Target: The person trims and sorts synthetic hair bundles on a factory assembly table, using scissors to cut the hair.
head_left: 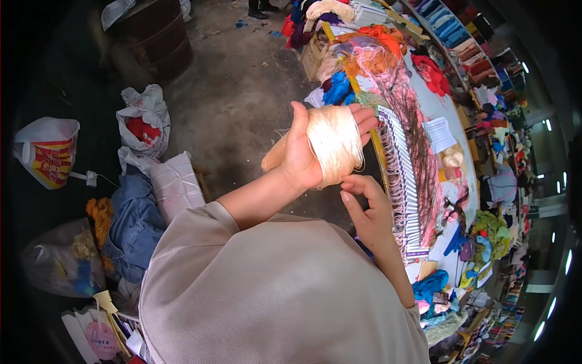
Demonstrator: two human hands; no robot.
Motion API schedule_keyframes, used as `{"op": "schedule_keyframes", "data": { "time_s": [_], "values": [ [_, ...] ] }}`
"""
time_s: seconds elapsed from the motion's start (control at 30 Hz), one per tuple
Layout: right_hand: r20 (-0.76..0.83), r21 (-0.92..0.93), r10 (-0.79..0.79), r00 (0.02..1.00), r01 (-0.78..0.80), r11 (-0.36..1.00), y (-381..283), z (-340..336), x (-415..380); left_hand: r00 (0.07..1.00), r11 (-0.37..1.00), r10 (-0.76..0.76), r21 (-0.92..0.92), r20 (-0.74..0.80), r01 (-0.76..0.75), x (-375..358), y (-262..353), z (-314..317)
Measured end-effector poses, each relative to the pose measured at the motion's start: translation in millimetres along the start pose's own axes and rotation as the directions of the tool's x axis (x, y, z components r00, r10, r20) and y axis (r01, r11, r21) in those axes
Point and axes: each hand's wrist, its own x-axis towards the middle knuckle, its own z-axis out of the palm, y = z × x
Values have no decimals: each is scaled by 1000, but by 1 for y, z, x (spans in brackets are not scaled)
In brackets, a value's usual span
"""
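A thick band of pale peach, shiny thread (337,145) is wound round the palm and fingers of my left hand (298,151). That hand is palm up, with its thumb raised apart and its fingers stretched out through the winding. Just below the band's lower right edge is my right hand (371,212), its fingers bent and thumb and forefinger tips close together. Whether a fine strand lies between them is too small to tell. Behind my left wrist a peach-toned shape (276,153) shows in part; its kind cannot be made out.
A long table (450,109) on the right bears a striped sample strip (403,182), pink and brown yarn (415,127), orange yarn (379,45) and a paper sheet (438,134). Leftward are a white bag (145,115), denim cloth (134,212) and a dark barrel (145,36). A person's feet (259,11) show far off.
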Motion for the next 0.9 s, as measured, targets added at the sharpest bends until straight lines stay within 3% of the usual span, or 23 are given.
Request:
{"op": "schedule_keyframes", "data": {
  "time_s": [0.13, 0.3, 0.4, 0.5, 0.53, 0.6, 0.63, 0.7, 0.73, 0.8, 0.9],
  "values": [
    [18, -6, 36, 999, -36, 999, 4, -3, -3, 1000, 1000, 14, 14, -20, -14, 3, 3, 0],
    [-114, -160, -150, 982, 131, 978, 13, -17, 6, 999, 999, -5, 48, -40, 7, 5, 1, -2],
    [-307, -47, -73, 949, 61, 997, 15, -20, 17, 998, 988, -52, 146, -46, 58, 6, -7, -3],
    [-325, 158, 68, 943, -17, 987, 14, -22, 36, 993, 906, -118, 411, 21, 99, 8, -14, -13],
    [-264, 130, 56, 963, -22, 991, 20, -24, 44, 990, 905, -136, 409, 20, 116, 8, -15, -16],
    [-126, 96, 107, 986, -95, 991, 18, -29, 49, 975, 797, -221, 579, 17, 171, 6, -17, -21],
    [-136, 96, 114, 984, -101, 990, 23, -28, 49, 977, 754, -211, 634, -17, 174, 7, -16, -24],
    [-62, 387, 147, 987, -112, 915, 37, -25, 52, 976, 776, -216, 602, -23, 185, 9, -11, -25],
    [-67, 386, 152, 986, -114, 915, 33, -27, 54, 977, 797, -211, 573, -28, 189, 11, -8, -26],
    [-29, 684, 333, 942, -224, 694, 20, -31, 57, 980, 827, -190, 528, -62, 194, 14, -6, -23],
    [-2, 649, 301, 954, -228, 726, 29, -38, 62, 975, 814, -203, 538, -88, 218, 22, 2, -27]
  ]
}}
